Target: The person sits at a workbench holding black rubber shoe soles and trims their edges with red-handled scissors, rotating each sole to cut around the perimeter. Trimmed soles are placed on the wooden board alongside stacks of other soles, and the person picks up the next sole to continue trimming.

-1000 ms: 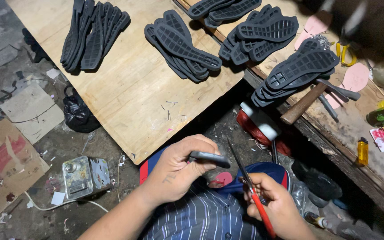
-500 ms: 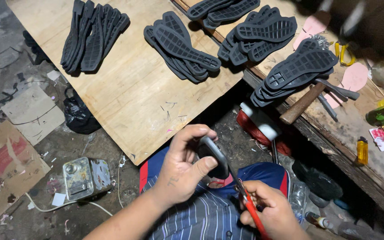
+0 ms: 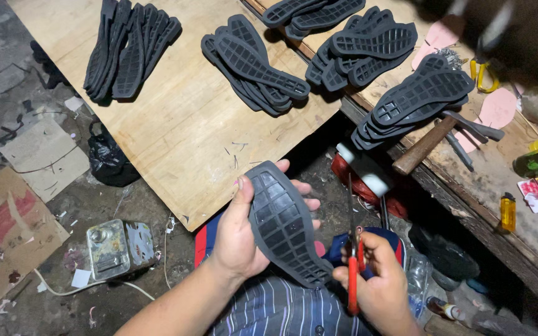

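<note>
Looking down from the head camera, I see my left hand [image 3: 244, 239] wrapped around a black shoe sole [image 3: 284, 224], tread up, over my lap. My right hand [image 3: 378, 283] is closed on red-handled scissors [image 3: 352, 249], blades just beside the sole's edge (cutting or not, I cannot tell). Four piles of soles [image 3: 250, 62] lie on the wooden board [image 3: 175, 137], so I judge many are finished.

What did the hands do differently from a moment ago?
The left hand turned the black shoe sole from edge-on to tread-up, facing the camera. The right hand kept hold of the red-handled scissors, beside the sole's heel. The sole piles on the wooden board stayed put.
</note>
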Tool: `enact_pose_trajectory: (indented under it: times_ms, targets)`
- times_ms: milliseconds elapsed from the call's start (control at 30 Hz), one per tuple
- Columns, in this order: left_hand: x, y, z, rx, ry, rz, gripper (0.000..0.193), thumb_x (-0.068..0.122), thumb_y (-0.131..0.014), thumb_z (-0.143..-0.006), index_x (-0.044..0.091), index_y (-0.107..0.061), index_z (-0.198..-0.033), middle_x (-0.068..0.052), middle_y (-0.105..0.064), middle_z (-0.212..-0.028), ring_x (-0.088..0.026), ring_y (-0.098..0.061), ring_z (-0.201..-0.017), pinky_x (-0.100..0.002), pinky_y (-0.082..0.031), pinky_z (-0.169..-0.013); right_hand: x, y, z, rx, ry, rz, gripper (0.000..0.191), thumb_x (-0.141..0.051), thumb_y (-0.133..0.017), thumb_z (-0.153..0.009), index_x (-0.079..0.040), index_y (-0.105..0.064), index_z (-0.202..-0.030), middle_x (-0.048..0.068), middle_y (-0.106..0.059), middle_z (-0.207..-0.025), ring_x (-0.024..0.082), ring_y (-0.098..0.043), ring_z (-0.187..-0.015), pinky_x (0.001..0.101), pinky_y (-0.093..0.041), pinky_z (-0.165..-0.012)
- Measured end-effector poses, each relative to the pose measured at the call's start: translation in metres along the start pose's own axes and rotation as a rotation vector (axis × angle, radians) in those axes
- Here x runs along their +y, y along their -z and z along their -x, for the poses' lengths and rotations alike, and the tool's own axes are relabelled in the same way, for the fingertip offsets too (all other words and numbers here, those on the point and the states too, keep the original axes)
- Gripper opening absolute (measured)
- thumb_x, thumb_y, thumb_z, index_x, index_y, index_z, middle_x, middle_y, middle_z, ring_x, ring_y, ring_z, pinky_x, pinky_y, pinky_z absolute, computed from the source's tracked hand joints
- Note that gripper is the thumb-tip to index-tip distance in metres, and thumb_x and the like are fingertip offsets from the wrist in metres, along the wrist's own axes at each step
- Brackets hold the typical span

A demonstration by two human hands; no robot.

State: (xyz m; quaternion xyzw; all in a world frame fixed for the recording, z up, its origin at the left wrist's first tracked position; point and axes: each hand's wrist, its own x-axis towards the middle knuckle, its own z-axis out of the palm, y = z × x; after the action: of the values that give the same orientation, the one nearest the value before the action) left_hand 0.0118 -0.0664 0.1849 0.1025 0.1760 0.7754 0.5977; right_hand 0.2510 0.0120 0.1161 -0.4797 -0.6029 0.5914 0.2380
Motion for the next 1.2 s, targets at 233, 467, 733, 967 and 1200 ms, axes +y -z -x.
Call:
enact_pose_trajectory:
  times_ms: [233, 467, 733, 967, 1200]
  targets:
    - [0.001, 0.011, -0.004, 0.017, -0.054, 0.134, 0.058, 0.051, -0.042, -0.107, 0.003, -0.048, -0.14, -0.02, -0.063, -0.122, -0.035, -0.066, -0.112, -0.055, -0.056, -0.098, 0.012, -0.007, -0.013, -0.41, -0.103, -0.307, 0.057, -0.001, -0.078, -0.076, -0.004, -0.054, -0.128, 0.006, -0.07, -0.115, 0.013, -0.066, -0.107, 0.0292, -0.052, -0.097]
    - [-0.004, 0.014, -0.002, 0.253, -0.001, -0.31, 0.037, 0.015, -0.058, -0.095, -0.002, -0.056, -0.129, -0.017, -0.067, -0.124, -0.027, -0.068, -0.109, -0.047, -0.058, -0.094, 0.029, -0.011, -0.013, -0.229, -0.08, -0.232, 0.054, 0.004, -0.08, -0.078, 0.0, -0.058, -0.128, 0.009, -0.066, -0.1, 0.013, -0.064, -0.088, 0.0282, -0.053, -0.08]
    - [0.011, 0.006, 0.004, 0.099, 0.047, -0.096, 0.057, 0.037, -0.056, -0.097, -0.005, -0.054, -0.134, -0.022, -0.066, -0.13, -0.032, -0.065, -0.119, -0.046, -0.057, -0.1, 0.006, -0.007, -0.011, -0.137, 0.107, -0.181, 0.051, 0.002, -0.08, -0.076, -0.001, -0.055, -0.121, 0.005, -0.067, -0.095, 0.01, -0.065, -0.082, 0.0248, -0.053, -0.074]
    - [0.023, 0.012, 0.006, -0.012, 0.479, -0.077, 0.07, 0.033, -0.067, -0.089, 0.008, -0.04, -0.149, -0.014, -0.061, -0.141, -0.025, -0.062, -0.128, -0.041, -0.058, -0.101, -0.035, 0.015, -0.03, 0.235, 0.483, 0.185, 0.048, 0.005, -0.078, -0.084, 0.002, -0.053, -0.125, 0.011, -0.068, -0.106, 0.013, -0.066, -0.092, 0.0277, -0.054, -0.084]
    - [0.001, 0.016, 0.004, -0.178, 0.44, 0.094, 0.05, 0.0, -0.074, -0.102, -0.009, -0.045, -0.143, -0.019, -0.065, -0.124, -0.025, -0.071, -0.104, -0.039, -0.061, -0.093, -0.073, 0.005, -0.042, 0.128, 0.532, -0.122, 0.045, 0.008, -0.064, -0.09, 0.002, -0.044, -0.13, 0.016, -0.065, -0.136, 0.018, -0.071, -0.101, 0.031, -0.06, -0.088]
